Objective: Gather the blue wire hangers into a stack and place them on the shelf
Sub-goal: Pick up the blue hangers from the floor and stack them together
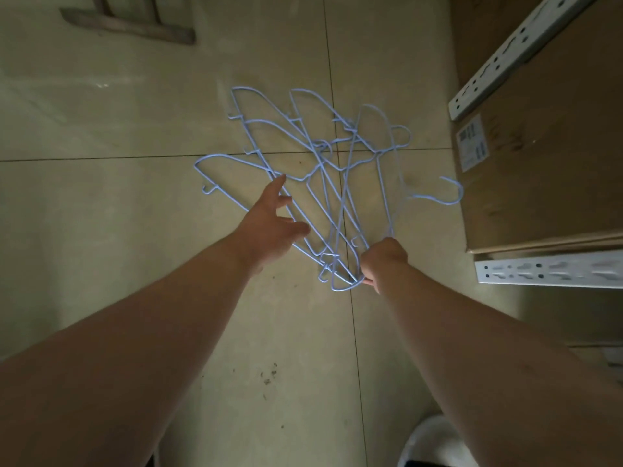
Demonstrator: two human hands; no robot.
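Blue wire hangers (313, 183) sprawl tangled on the floor (135, 197) at centre frame. Right hand (382, 261) is clenched on their near ends, left hand (273, 227) spread wide, reaching in. Lift now and interlocked hooks could snag, spilling some.

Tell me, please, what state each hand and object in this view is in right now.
blue wire hangers: tangled, loose pile on the floor, not stacked.
right hand: closed on the near ends of some hangers.
left hand: open, fingers spread, over the pile.
cardboard box: closed, on the metal shelf.
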